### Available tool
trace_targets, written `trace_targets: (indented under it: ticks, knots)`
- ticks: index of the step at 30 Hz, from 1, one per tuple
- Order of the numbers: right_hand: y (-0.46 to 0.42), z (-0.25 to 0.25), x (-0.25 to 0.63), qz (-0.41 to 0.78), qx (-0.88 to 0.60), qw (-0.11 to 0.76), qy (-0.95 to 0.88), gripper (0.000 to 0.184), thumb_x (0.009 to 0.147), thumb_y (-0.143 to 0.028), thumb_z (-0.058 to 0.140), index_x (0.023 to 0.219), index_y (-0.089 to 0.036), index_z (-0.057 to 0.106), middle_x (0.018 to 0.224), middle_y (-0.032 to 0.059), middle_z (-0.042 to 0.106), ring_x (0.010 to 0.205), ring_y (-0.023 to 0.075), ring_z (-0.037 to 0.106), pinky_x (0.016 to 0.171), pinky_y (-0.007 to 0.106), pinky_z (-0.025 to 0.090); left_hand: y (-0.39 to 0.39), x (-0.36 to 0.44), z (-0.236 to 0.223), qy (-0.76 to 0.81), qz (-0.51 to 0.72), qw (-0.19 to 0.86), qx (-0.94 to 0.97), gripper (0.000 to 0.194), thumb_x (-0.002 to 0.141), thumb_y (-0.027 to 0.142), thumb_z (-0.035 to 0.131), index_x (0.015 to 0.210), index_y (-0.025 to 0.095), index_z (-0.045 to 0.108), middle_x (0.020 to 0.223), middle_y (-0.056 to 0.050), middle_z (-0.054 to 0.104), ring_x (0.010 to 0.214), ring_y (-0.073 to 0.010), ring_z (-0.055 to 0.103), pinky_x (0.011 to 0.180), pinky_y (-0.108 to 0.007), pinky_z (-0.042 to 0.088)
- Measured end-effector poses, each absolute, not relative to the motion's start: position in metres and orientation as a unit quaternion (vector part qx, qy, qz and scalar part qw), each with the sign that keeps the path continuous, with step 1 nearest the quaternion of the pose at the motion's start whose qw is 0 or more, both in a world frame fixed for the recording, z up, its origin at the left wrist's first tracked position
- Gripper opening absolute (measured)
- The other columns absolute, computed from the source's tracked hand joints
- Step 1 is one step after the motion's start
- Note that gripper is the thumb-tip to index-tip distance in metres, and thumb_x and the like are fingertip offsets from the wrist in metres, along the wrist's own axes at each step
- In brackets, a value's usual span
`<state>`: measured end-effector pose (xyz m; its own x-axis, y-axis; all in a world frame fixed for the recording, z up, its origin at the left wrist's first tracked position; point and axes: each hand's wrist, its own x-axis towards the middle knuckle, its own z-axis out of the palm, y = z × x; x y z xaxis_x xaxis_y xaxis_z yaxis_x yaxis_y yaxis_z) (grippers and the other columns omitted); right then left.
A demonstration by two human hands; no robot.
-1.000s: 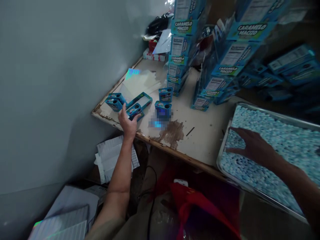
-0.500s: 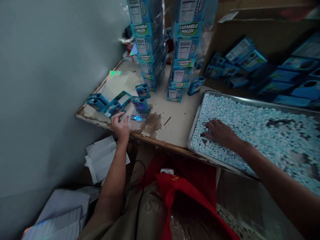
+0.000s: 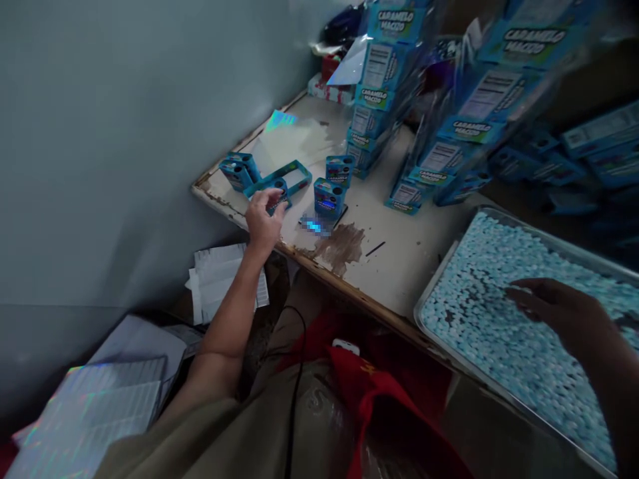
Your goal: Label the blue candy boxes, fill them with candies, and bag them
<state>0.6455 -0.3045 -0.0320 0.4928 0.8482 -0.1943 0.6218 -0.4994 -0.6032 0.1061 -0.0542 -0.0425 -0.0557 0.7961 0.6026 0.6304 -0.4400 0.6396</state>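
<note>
My left hand (image 3: 265, 218) is at the table's front edge, with thumb and fingers curved but apart. Just behind its fingertips stands a small blue candy box (image 3: 283, 191); I cannot tell whether they touch. My right hand (image 3: 554, 303) hovers over a metal tray (image 3: 424, 303) spread with small pale-blue candies (image 3: 519, 359). Its fingers are drawn together, and whatever they hold is hidden. Right of my left hand, another small blue box (image 3: 329, 197) stands on a flat device with a lit display (image 3: 314, 226), probably a small scale.
Tall stacks of wrapped blue boxes (image 3: 372, 98) rise at the table's back. An open blue display tray (image 3: 299, 174) and small boxes (image 3: 237, 171) lie at the left. More boxes (image 3: 609, 159) fill the dark right rear. Papers (image 3: 219, 276) lie below the table.
The view has swung left and tilted. My right hand has lifted out of the candies, its fingers drawing together. My left hand is now closer to the small box beside it.
</note>
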Motion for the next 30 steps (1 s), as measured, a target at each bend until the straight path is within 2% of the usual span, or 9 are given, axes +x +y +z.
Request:
trace_targets:
  ticks: [3, 5, 9, 11, 16, 20, 24, 27, 30]
  knots:
    - [-0.292, -0.028, 0.639, 0.3, -0.849, 0.226, -0.372, 0.033, 0.05, -0.063, 0.081, 0.072, -0.039, 0.076, 0.063, 0.0055, 0.068, 0.061, 0.0312, 0.063, 0.061, 0.049, 0.053, -0.047, 0.109, -0.039, 0.495, 0.5, 0.086, 0.705, 0.028, 0.091, 0.012, 0.081, 0.116, 0.023, 0.076, 0.107, -0.004, 0.075, 0.099, -0.0195, 0.075, 0.096, -0.034, 0.064]
    - [-0.278, -0.021, 0.631, 0.315, -0.851, 0.213, -0.362, 0.028, 0.045, -0.058, 0.084, 0.065, -0.04, 0.077, 0.065, 0.0071, 0.068, 0.062, 0.0299, 0.062, 0.06, 0.048, 0.053, -0.046, 0.112, -0.04, 0.484, 0.5, 0.096, 0.712, 0.027, 0.094, 0.014, 0.081, 0.118, 0.023, 0.075, 0.11, -0.004, 0.075, 0.098, -0.0186, 0.075, 0.095, -0.033, 0.065]
    - [-0.235, 0.003, 0.592, 0.427, -0.793, 0.299, -0.315, 0.032, 0.042, -0.043, 0.094, 0.068, -0.038, 0.078, 0.081, 0.01, 0.071, 0.074, 0.0262, 0.065, 0.063, 0.04, 0.057, -0.053, 0.12, -0.052, 0.463, 0.497, 0.124, 0.724, 0.024, 0.097, 0.02, 0.081, 0.12, 0.023, 0.075, 0.111, -0.004, 0.074, 0.095, -0.0181, 0.074, 0.093, -0.033, 0.064]
    - [-0.206, 0.016, 0.56, 0.485, -0.753, 0.327, -0.302, 0.037, 0.042, -0.039, 0.099, 0.073, -0.035, 0.078, 0.087, 0.0101, 0.07, 0.077, 0.0237, 0.065, 0.06, 0.035, 0.056, -0.058, 0.122, -0.063, 0.456, 0.484, 0.147, 0.733, 0.022, 0.098, 0.021, 0.08, 0.119, 0.023, 0.075, 0.111, -0.004, 0.074, 0.094, -0.0179, 0.074, 0.092, -0.033, 0.064]
    - [-0.125, 0.043, 0.472, 0.583, -0.628, 0.329, -0.397, 0.044, 0.054, -0.045, 0.101, 0.083, -0.024, 0.076, 0.081, 0.0053, 0.064, 0.068, 0.0141, 0.053, 0.052, 0.025, 0.039, -0.063, 0.12, -0.095, 0.475, 0.492, 0.189, 0.705, 0.018, 0.099, 0.023, 0.078, 0.117, 0.022, 0.076, 0.111, -0.005, 0.074, 0.091, -0.0172, 0.075, 0.088, -0.032, 0.065]
    - [-0.072, 0.058, 0.425, 0.539, -0.554, 0.326, -0.544, 0.041, 0.069, -0.044, 0.094, 0.095, -0.019, 0.076, 0.076, 0.001, 0.064, 0.066, 0.0119, 0.051, 0.061, 0.026, 0.04, -0.062, 0.116, -0.109, 0.497, 0.509, 0.181, 0.679, 0.018, 0.098, 0.022, 0.079, 0.116, 0.022, 0.076, 0.111, -0.006, 0.075, 0.092, -0.0178, 0.075, 0.087, -0.032, 0.065]
    - [-0.039, 0.066, 0.409, 0.391, -0.56, 0.252, -0.685, 0.023, 0.085, -0.035, 0.078, 0.1, -0.017, 0.078, 0.072, 0.0, 0.064, 0.066, 0.0143, 0.05, 0.064, 0.029, 0.036, -0.062, 0.118, -0.113, 0.498, 0.51, 0.15, 0.686, 0.023, 0.095, 0.02, 0.083, 0.117, 0.022, 0.076, 0.108, -0.006, 0.076, 0.09, -0.019, 0.074, 0.086, -0.033, 0.064]
    - [-0.026, 0.067, 0.407, 0.275, -0.554, 0.201, -0.76, 0.021, 0.086, -0.03, 0.074, 0.101, -0.017, 0.082, 0.078, 0.0017, 0.07, 0.072, 0.0164, 0.054, 0.07, 0.03, 0.037, -0.062, 0.12, -0.114, 0.508, 0.497, 0.135, 0.691, 0.025, 0.093, 0.018, 0.083, 0.117, 0.022, 0.076, 0.106, -0.006, 0.075, 0.09, -0.0203, 0.074, 0.087, -0.034, 0.063]
    - [-0.021, 0.065, 0.406, 0.249, -0.528, 0.171, -0.794, 0.023, 0.086, -0.027, 0.072, 0.103, -0.018, 0.085, 0.089, 0.0029, 0.076, 0.075, 0.0168, 0.057, 0.075, 0.031, 0.039, -0.064, 0.12, -0.113, 0.518, 0.483, 0.136, 0.693, 0.025, 0.094, 0.018, 0.083, 0.117, 0.022, 0.075, 0.109, -0.006, 0.075, 0.093, -0.0208, 0.074, 0.089, -0.035, 0.063]
